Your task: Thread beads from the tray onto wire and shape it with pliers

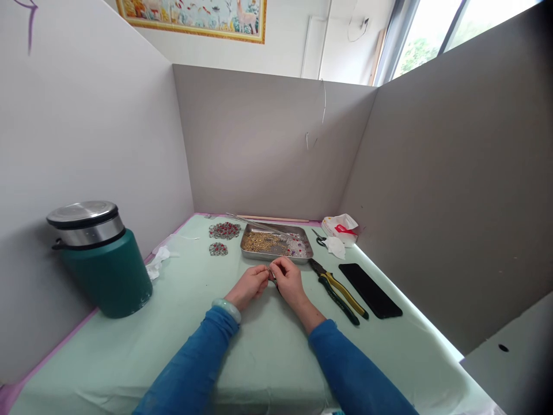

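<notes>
My left hand (252, 283) and my right hand (289, 280) meet just in front of a metal tray (277, 258). Both are closed in a pinch, fingertips nearly touching. Between them is something small and thin that I cannot make out. A bit of a dark, narrow object (275, 282) shows under my right fingers; its kind is hidden. Gold-coloured beads (260, 242) lie in the tray's left part, clear and red beads (297, 246) in its right. Left of the tray are a larger pile of ring-shaped red-and-silver pieces (224, 230) and a smaller pile (218, 249).
Pliers (339, 293) and a black phone (370, 290) lie to the right. Scissors (318, 237), crumpled tissue (335, 247) and a tissue pack (340, 227) sit behind them. A green canister (106, 271) stands at left. Grey partitions (272, 144) enclose the table. Thin wires (263, 226) cross the tray.
</notes>
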The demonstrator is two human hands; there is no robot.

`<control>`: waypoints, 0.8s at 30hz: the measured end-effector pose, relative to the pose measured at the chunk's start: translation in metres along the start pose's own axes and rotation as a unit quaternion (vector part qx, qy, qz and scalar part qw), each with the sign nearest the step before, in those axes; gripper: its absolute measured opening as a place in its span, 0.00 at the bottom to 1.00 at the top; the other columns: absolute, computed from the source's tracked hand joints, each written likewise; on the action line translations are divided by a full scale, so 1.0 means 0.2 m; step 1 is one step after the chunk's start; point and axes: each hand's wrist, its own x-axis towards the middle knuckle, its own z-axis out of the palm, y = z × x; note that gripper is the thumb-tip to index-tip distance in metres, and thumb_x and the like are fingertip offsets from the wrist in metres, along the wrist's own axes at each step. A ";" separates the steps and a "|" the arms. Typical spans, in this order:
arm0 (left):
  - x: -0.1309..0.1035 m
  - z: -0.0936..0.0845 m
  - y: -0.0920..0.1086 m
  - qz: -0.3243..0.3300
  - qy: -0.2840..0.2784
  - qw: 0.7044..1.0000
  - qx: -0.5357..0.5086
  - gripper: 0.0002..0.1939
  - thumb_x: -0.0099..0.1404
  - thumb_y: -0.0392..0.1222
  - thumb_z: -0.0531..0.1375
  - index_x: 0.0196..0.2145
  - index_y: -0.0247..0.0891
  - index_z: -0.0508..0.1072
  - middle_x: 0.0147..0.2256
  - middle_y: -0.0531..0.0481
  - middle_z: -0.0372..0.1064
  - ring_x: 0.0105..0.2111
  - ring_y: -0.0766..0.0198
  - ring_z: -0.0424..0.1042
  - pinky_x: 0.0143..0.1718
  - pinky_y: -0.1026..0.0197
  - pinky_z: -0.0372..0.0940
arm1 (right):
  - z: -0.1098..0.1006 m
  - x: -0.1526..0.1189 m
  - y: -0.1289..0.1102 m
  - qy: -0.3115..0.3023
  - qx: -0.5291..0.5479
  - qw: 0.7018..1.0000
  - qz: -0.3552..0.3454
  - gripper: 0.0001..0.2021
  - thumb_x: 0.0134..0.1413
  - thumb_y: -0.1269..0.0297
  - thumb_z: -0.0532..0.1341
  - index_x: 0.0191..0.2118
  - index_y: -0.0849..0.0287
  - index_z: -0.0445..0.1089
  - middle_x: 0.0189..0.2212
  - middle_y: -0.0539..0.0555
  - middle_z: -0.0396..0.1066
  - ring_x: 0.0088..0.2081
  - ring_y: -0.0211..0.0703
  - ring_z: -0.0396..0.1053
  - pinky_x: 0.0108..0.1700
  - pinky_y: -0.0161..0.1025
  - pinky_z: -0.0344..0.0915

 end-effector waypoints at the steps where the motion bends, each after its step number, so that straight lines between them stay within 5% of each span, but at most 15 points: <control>1: 0.00 0.00 0.00 -0.001 0.006 1.000 0.000 0.10 0.57 0.46 0.57 0.25 0.37 0.62 0.15 0.62 0.45 0.14 0.75 0.41 0.15 0.66 0.35 | 0.00 0.00 0.00 0.000 -0.004 1.000 -0.005 0.10 0.51 0.65 0.56 0.21 0.57 0.63 0.21 0.49 0.61 0.26 0.38 0.59 0.30 0.35 0.56; 5: 0.01 0.01 0.00 0.007 0.003 1.000 -0.016 0.12 0.56 0.47 0.58 0.24 0.37 0.62 0.15 0.62 0.45 0.14 0.75 0.41 0.16 0.66 0.35 | 0.00 0.00 0.00 0.009 0.016 1.000 0.007 0.09 0.50 0.63 0.56 0.22 0.58 0.63 0.22 0.49 0.61 0.27 0.38 0.59 0.31 0.35 0.57; 12: 0.02 0.00 -0.01 -0.017 0.019 0.999 -0.042 0.10 0.56 0.45 0.57 0.25 0.37 0.63 0.14 0.62 0.46 0.13 0.76 0.40 0.15 0.67 0.33 | 0.03 0.02 0.06 -0.057 0.128 0.980 0.144 0.10 0.49 0.57 0.58 0.26 0.59 0.64 0.17 0.46 0.61 0.19 0.34 0.55 0.23 0.33 0.54; 19: 0.03 -0.05 -0.01 -0.017 -0.016 0.989 -0.143 0.08 0.54 0.40 0.58 0.32 0.34 0.66 0.17 0.58 0.55 0.14 0.76 0.42 0.15 0.70 0.36 | 0.01 0.01 0.05 -0.040 0.056 0.993 0.094 0.10 0.50 0.57 0.57 0.33 0.58 0.69 0.18 0.47 0.63 0.20 0.37 0.59 0.24 0.34 0.57; 24: 0.03 -0.06 -0.01 -0.006 -0.039 0.988 -0.151 0.09 0.54 0.39 0.58 0.34 0.33 0.67 0.18 0.57 0.57 0.14 0.76 0.43 0.15 0.70 0.36 | 0.01 0.01 0.05 -0.032 0.089 0.988 0.121 0.11 0.51 0.55 0.57 0.33 0.59 0.68 0.17 0.46 0.60 0.19 0.35 0.57 0.22 0.32 0.55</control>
